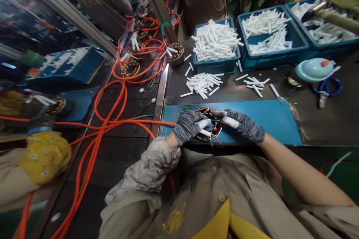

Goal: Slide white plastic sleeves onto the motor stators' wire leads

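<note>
yellow collar [217,224] at six o'clock of wound ring [218,129]; left hand [187,126], nine; right hand [243,125], three; fingers [221,114] closed, seemingly on blue wire [215,120]; likely wire-dressing; next, needs steadiness.

L-hand glove [187,126] & R-hand glove [245,125]: grey knit cloth, matt, w/ smooth white thumb covers [230,121]. Ring [218,128]: coppery wire, slight gloss. Mat [269,119]: smooth blue plastic, low sheen. Cables [151,121]: smooth orange plastic. Bin [215,68]: moulded plastic. Tubes [215,42]: matt white, poss. plastic; hard to tell. Table strip [162,93]: shiny metal. Sleeve [153,164]: crinkled cloth, matt.
</note>
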`<state>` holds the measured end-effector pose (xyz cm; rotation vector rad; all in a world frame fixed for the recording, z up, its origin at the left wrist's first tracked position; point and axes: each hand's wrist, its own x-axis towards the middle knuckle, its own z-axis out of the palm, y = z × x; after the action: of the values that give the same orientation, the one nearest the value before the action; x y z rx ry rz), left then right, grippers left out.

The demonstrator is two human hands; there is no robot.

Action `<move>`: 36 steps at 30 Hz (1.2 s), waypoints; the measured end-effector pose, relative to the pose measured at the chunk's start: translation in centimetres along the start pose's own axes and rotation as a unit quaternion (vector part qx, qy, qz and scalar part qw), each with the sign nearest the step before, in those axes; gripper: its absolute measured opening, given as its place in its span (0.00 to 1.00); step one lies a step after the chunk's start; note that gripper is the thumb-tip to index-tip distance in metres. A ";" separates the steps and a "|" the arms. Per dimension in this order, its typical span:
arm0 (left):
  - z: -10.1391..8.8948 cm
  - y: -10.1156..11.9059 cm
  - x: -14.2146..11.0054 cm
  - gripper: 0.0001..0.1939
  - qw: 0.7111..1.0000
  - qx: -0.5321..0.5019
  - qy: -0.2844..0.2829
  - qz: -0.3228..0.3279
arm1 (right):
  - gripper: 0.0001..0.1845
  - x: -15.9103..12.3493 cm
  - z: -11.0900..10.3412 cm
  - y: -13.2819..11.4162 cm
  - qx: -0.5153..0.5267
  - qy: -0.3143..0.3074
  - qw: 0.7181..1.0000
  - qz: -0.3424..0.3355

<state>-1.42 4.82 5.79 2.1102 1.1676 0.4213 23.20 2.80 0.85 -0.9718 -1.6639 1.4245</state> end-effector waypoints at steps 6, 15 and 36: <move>0.1 -0.4 -0.1 0.14 0.999 -0.029 0.013 0.003 | 0.26 1.1 -1.3 -0.3 0.045 -0.111 0.993 -0.019; 0.2 -0.5 -0.6 0.15 0.999 -0.015 0.030 0.018 | 0.24 2.2 1.9 -1.8 -0.179 -0.022 0.982 -0.058; -0.2 6.3 1.2 0.16 0.938 0.331 -0.090 -0.060 | 0.25 0.5 1.5 -0.2 -0.077 0.092 0.992 -0.037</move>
<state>3.00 3.57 10.29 2.5414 1.4531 -0.2664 21.64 2.54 0.88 -1.0811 -1.6716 1.1350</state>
